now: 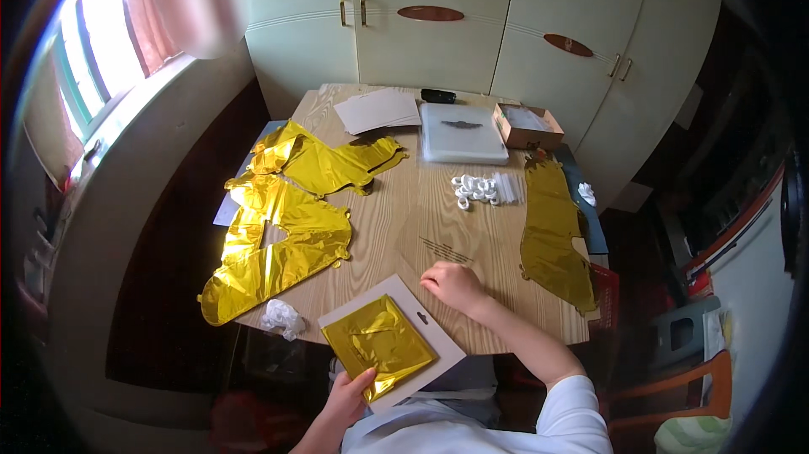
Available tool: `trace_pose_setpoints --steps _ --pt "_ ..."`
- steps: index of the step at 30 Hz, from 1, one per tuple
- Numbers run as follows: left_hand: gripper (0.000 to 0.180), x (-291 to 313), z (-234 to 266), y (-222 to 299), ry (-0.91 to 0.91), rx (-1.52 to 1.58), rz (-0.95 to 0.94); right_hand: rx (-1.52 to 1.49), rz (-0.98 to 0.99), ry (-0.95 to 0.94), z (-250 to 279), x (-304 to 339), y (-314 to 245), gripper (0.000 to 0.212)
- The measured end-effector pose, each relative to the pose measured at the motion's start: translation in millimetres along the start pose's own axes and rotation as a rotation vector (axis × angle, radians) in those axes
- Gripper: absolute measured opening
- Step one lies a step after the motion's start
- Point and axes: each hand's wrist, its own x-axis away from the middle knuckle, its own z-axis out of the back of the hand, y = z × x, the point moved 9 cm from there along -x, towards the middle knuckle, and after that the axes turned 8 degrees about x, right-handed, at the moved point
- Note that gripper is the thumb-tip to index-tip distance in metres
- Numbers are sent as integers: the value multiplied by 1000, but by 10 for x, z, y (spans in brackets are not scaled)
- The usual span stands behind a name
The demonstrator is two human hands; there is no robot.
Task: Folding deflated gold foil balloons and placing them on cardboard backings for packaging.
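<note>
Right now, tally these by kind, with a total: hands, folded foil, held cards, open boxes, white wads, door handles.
Hands: 2
Folded foil: 1
Held card: 1
Open box: 1
White wads: 2
Door handles: 4
Total: 11

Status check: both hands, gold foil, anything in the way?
Left hand gripping folded gold foil against pale card. Right hand curled, any contents hidden. Crumpled white wad left of card; nothing visibly blocking either hand.

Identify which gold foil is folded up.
The foil on the card, held by the left hand; the other foils lie spread out on the table.
</note>
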Motion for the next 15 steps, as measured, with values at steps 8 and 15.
trace_pose_setpoints --steps 8,15 --pt "18 -92 -223 136 18 -54 -74 -61 27 -100 40 32 -141 15" --pt "24 -169 -241 -1 18 -76 -205 4 79 -75 70 73 -335 13"
